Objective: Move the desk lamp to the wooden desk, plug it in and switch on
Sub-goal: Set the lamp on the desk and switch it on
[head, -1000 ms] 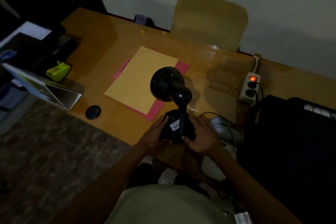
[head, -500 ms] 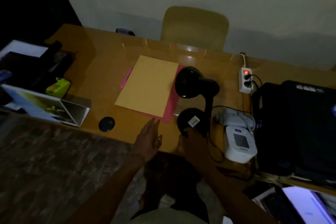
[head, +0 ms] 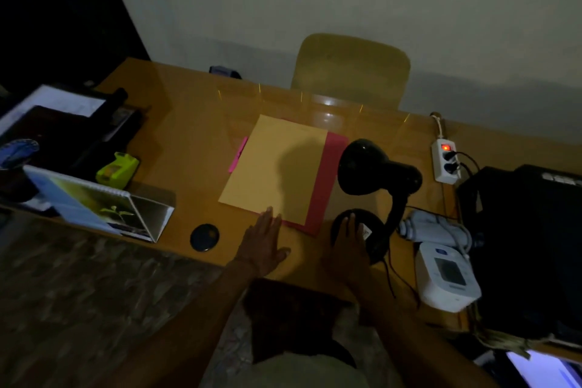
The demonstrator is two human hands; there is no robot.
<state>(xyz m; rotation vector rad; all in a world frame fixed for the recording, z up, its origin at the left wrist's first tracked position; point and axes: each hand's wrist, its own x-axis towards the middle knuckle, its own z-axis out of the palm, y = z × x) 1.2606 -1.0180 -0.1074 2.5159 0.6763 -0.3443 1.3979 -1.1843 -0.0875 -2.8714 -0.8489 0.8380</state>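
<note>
Dim room. No real containers in sight; power strip (head: 445, 161) at the far right of the wooden desk (head: 189, 123) with red switch lit, two dark plugs seated in its sockets.

Black desk lamp (head: 376, 178) upright on the desk, just right of the tan envelope (head: 277, 167) and the pink folder (head: 327, 186) under it; shade turned toward the envelope, round base near the front edge. Right hand (head: 348, 249) laid over the near left part of the base, fingers spread flat on top, not clenched around it. Left hand (head: 263, 242) open and released, palm down on the desk just left of the base, fingertips touching the folder's near corner, clear of the lamp. Lamp cord (head: 392, 274) trailing off the base toward the front edge; plug end not visible. White blood pressure monitor (head: 447, 277) close by on the right.

Compared with half a second ago: lamp in the same spot, right hand further forward onto the base, left hand lower and flatter on the desk.
</note>
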